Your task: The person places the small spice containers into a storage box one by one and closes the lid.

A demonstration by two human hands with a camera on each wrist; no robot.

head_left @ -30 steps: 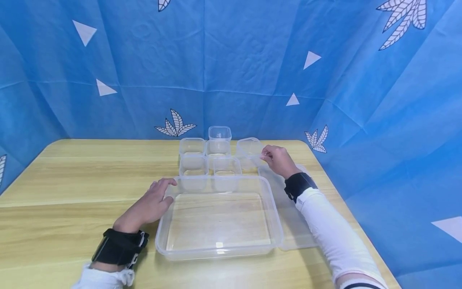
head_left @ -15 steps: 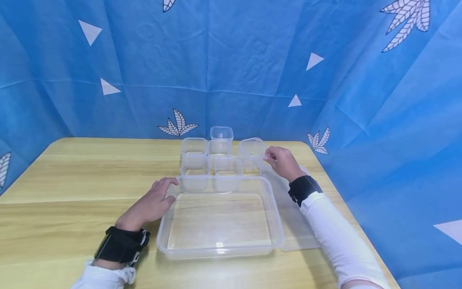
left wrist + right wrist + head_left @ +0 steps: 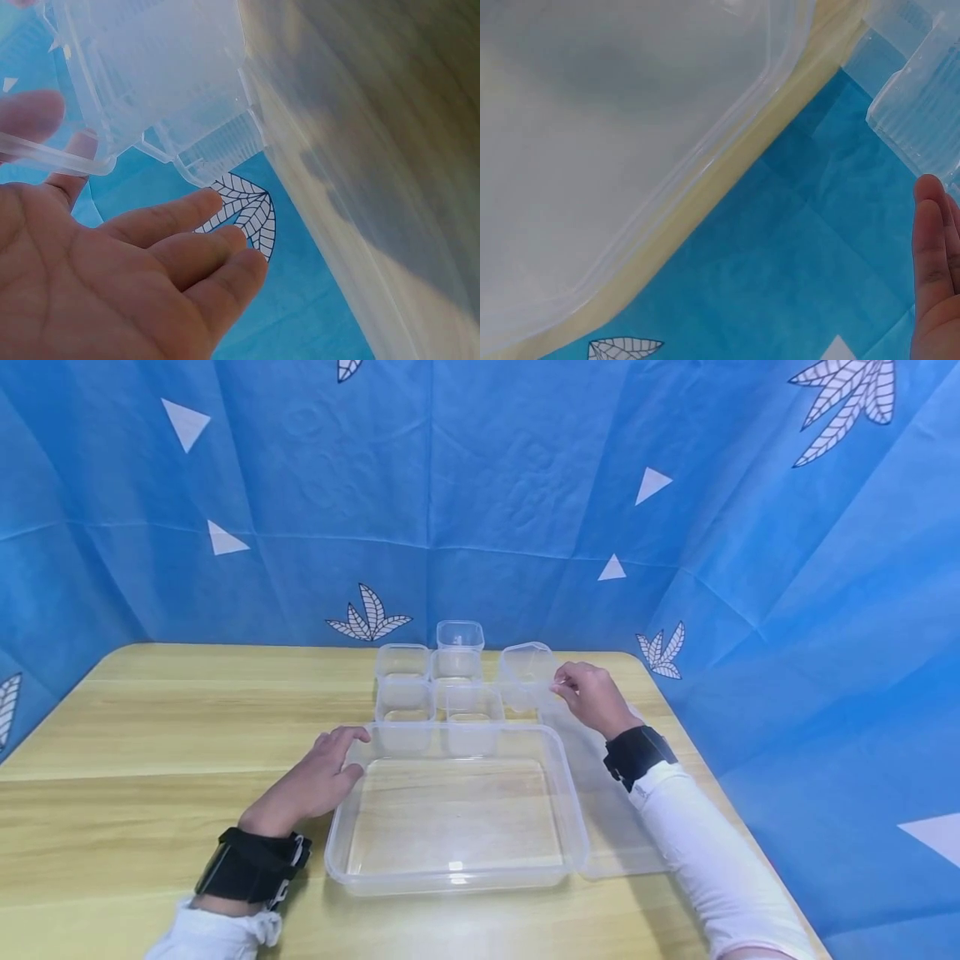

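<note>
My left hand (image 3: 303,789) rests at the back left corner of a large clear container (image 3: 457,885), index finger over the rim; in the left wrist view the thumb lies by the rim, and the other fingers (image 3: 206,262) extend loosely. My right hand (image 3: 596,697) pinches the right edge of a small clear container (image 3: 527,664) behind the large one's right corner. In the right wrist view its straight fingers (image 3: 931,247) meet the small container's ribbed side (image 3: 922,112); the thumb is hidden.
Several small clear containers (image 3: 405,693) stand grouped behind the large one. A flat translucent sheet or lid (image 3: 618,827) lies to its right, partly under my right forearm. A blue patterned cloth (image 3: 487,485) hangs behind and to the right of the wooden table (image 3: 187,718).
My right hand has shifted slightly to the right, and the small container at its fingertips has moved slightly the same way. My left hand stays at the large container's corner.
</note>
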